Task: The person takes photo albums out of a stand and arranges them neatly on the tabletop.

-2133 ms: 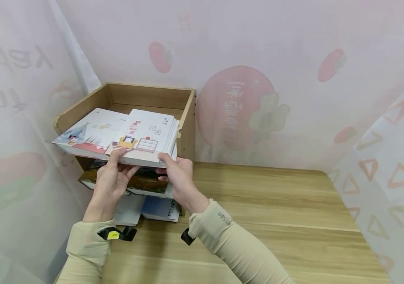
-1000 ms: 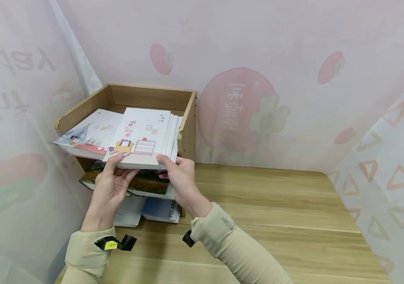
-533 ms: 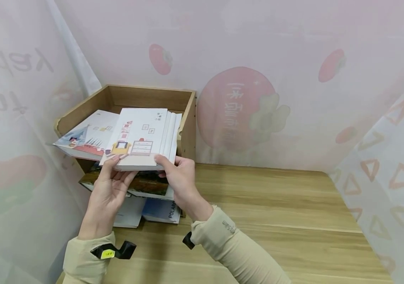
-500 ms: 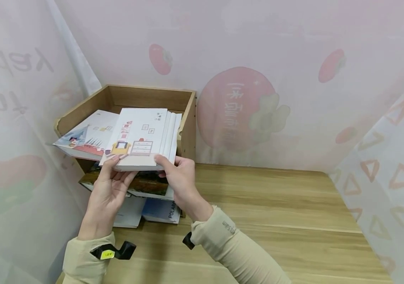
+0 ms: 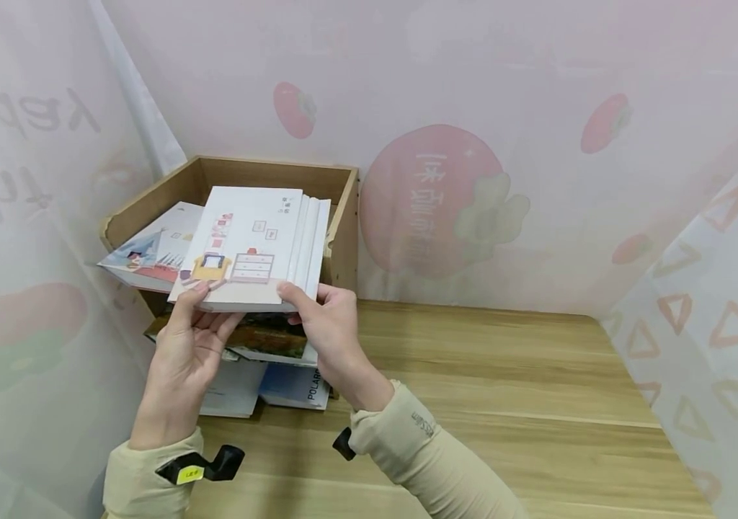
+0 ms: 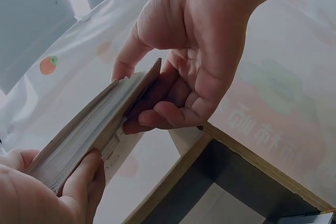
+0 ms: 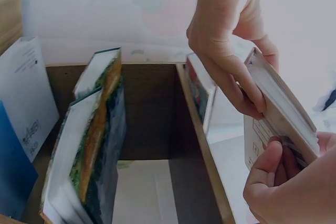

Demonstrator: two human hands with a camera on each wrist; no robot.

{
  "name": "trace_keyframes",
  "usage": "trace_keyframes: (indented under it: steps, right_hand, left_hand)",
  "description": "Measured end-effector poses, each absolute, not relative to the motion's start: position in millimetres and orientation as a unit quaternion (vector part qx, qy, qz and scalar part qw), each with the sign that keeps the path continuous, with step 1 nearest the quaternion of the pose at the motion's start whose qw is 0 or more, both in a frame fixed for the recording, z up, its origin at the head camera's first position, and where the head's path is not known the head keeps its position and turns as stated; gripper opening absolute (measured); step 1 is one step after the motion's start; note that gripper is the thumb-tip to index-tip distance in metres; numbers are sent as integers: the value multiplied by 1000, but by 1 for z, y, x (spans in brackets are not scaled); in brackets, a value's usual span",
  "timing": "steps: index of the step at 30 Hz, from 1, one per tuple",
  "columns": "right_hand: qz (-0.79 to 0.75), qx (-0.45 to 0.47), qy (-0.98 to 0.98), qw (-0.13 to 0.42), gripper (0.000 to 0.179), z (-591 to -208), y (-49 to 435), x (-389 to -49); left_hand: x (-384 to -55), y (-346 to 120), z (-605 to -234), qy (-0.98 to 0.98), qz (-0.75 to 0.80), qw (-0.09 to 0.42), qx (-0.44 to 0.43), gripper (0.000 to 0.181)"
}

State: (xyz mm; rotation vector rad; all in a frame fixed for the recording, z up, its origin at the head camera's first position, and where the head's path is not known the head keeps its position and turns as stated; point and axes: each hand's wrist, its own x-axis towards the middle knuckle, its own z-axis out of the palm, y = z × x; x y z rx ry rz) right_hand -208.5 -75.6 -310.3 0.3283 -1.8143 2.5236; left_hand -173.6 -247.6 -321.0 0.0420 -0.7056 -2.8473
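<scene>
- Compared with about two seconds ago, the white book (image 5: 246,245) is sitting farther left over the wooden rack (image 5: 272,173), and it is now covering more of the tent-picture book (image 5: 142,263) at the rack's left side.
- The left hand (image 5: 184,353) is also resting farther left and lower in front of the rack than before, while the right hand (image 5: 333,328) is staying in nearly the same place.
- The white book is lying between the two hands, tilting at the rack's open top front, its drawn armchair and dresser facing up.
- Both hands are pinching its near edge: the left hand is gripping the left corner and the right hand the right corner, thumbs on the cover and fingers underneath.
- Below the hands, a landscape book (image 5: 278,342) is poking out of the rack's middle level.
- On the rack's bottom level, a pale book (image 5: 233,389) is lying beside a blue book (image 5: 287,382).
- The tabletop (image 5: 505,396) is stretching out to the rack's right.
</scene>
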Motion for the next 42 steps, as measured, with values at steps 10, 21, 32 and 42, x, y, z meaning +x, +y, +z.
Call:
trace_keyframes:
  steps: [10, 21, 32, 42]
  right_hand:
    - [804, 125, -580, 32, 11, -305, -64, -204]
    - [792, 154, -590, 33, 19, -301, -38, -206]
    - [792, 164, -585, 59, 21, -315, -12, -219]
    - [800, 163, -573, 78, 20, -318, 9, -218]
  left_hand:
    - [-169, -243, -315, -252, -963, 100, -9, 53]
    - [-167, -228, -310, -354, -927, 105, -61, 53]
    - [-174, -208, -317, -402, -909, 82, -67, 50]
    - [-176, -189, -318, -427, -897, 77, -80, 41]
